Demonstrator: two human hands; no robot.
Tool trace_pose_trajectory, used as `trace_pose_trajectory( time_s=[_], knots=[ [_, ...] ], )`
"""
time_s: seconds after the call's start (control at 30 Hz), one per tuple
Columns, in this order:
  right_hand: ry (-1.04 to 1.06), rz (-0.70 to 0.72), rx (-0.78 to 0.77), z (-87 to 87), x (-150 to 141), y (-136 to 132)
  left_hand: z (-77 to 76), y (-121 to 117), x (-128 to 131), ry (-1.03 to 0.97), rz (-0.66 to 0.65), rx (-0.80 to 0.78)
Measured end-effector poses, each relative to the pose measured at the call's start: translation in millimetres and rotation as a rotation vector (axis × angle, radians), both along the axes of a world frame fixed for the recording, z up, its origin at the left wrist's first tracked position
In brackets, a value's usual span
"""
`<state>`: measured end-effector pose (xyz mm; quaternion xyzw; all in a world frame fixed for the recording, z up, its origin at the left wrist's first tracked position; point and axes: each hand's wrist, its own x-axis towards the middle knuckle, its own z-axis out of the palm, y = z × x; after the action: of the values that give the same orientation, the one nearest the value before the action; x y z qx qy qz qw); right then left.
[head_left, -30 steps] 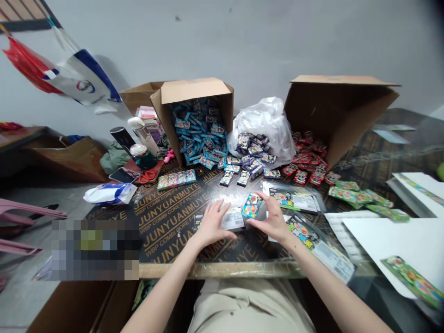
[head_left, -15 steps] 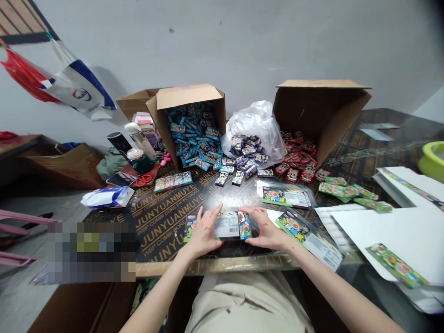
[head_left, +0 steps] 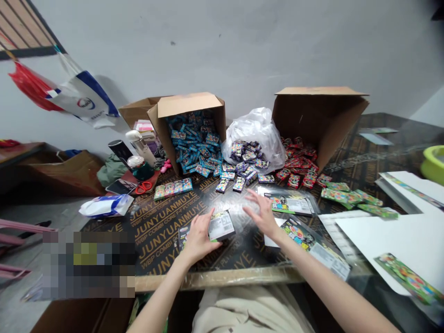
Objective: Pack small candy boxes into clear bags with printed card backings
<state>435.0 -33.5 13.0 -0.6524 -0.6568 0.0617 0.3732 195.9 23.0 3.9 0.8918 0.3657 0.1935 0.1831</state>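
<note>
My left hand [head_left: 201,236] is closed around a flat black-and-green printed package [head_left: 222,225] with a white label panel, close to the table's front edge. The hand covers the package's middle. To its right, my right hand [head_left: 261,213] is in the air with fingers spread and nothing in them. It is nearest to a flat clear-wrapped printed package [head_left: 289,202]. Beyond both hands lie small purple boxes [head_left: 239,184], some spilling from a clear plastic bag [head_left: 258,125]. Another printed package [head_left: 303,240] lies partly under my right forearm.
A carton [head_left: 189,101] spills small blue boxes [head_left: 197,143]; another carton [head_left: 319,99] spills red ones [head_left: 301,164]. Green packs [head_left: 342,195] and white card sheets [head_left: 385,231] lie right. A row of joined boxes [head_left: 173,188], red-handled scissors [head_left: 143,187] and bottles [head_left: 140,143] stand left.
My right hand has let go of the package's right end and moved up and away, opening. The colourful blue piece at that end no longer shows. My left hand keeps its hold, with the package tilted.
</note>
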Motion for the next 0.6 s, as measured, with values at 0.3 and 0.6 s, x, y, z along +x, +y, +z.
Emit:
trace_pose_trajectory(
  time_s=[0.3, 0.6],
  knots=[
    [-0.420, 0.024, -0.193, -10.6, 38, 125, -29.8, 1, -8, 0.123, -0.043, -0.098],
    [-0.417, 0.297, -0.240, -33.2, 9, 64, -24.4, 1, -8, 0.128, -0.051, -0.126]
  ],
)
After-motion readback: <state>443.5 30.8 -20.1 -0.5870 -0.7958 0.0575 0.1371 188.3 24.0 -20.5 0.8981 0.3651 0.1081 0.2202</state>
